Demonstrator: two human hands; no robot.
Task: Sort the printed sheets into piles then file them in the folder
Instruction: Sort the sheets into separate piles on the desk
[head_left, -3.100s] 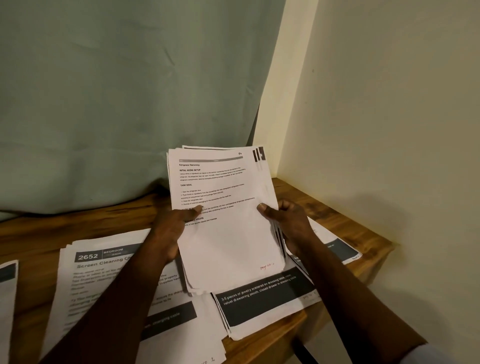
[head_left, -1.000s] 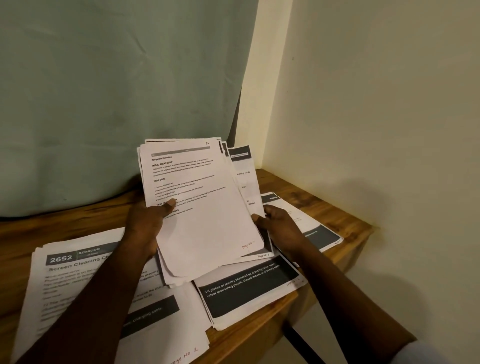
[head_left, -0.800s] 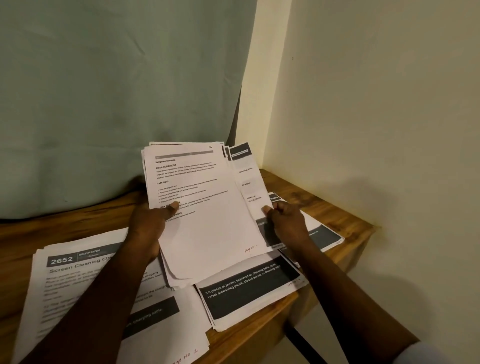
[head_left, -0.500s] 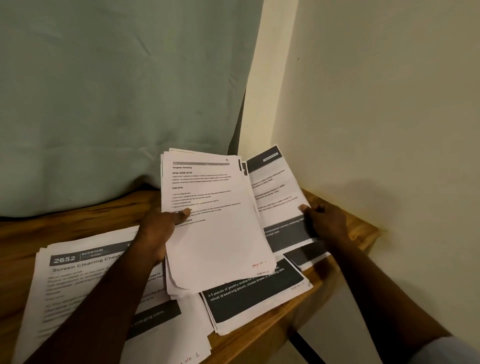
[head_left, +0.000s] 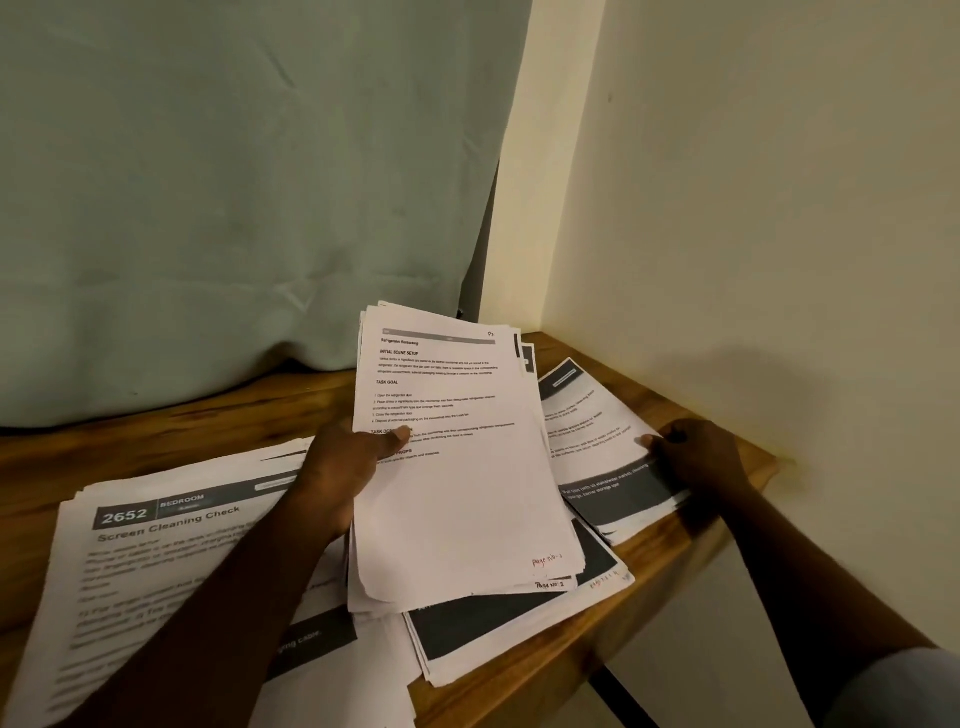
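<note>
My left hand (head_left: 347, 467) grips a stack of printed sheets (head_left: 457, 467) by its left edge, thumb on the top page, holding it tilted above the wooden table (head_left: 156, 436). My right hand (head_left: 696, 457) pinches the right edge of one sheet with a dark band (head_left: 597, 447), which lies on the small pile at the table's right corner. A pile headed "2652 Bedroom" (head_left: 171, 561) lies at the left under my left forearm. Another pile with a dark block (head_left: 498, 629) lies at the front edge, partly under the held stack. No folder is in view.
A pale green curtain (head_left: 234, 182) hangs behind the table. A cream wall (head_left: 753, 208) closes off the right side, meeting the table's corner. The table's front edge (head_left: 545, 675) runs just below the front pile, with a dark leg beneath.
My right hand drew one sheet from behind the held stack, carried it right and lowered it onto the right corner pile. My left hand kept the stack, shifting it slightly.
</note>
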